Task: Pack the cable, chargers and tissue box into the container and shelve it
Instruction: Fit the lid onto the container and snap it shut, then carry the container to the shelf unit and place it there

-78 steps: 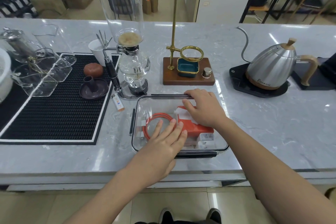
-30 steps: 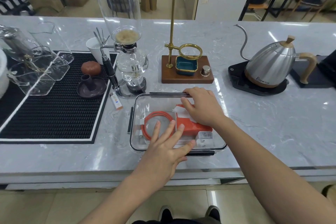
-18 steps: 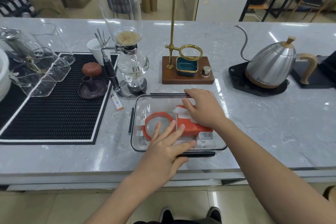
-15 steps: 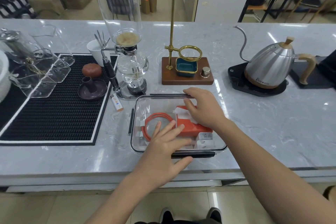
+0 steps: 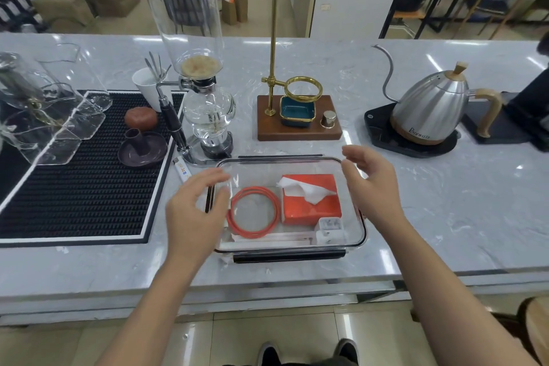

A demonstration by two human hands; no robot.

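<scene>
The container [image 5: 292, 247] is clear, lidded, on the bench [image 5: 445, 217]; inside lie cable [image 5: 253, 212], tissue box [image 5: 312, 202], chargers [image 5: 329, 230]. Both hands, left [image 5: 193, 211] and right [image 5: 371, 184], hover loose-fingered at its sides, gripping nothing.

Bare tabletop [image 5: 445, 217] lies right of the container [image 5: 353, 246]; a siphon brewer [image 5: 205, 104] and wooden stand [image 5: 297, 128] crowd its far side.

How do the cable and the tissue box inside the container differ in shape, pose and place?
The cable is a thin loop coiled flat; the tissue box is a solid rectangular block. The cable lies in the left part of the container, the tissue box to its right. A white tissue sticks out of the tissue box's top; the cable shows only its ring. Both are orange-red and sit inside the clear container, with neither hand touching them.
</scene>
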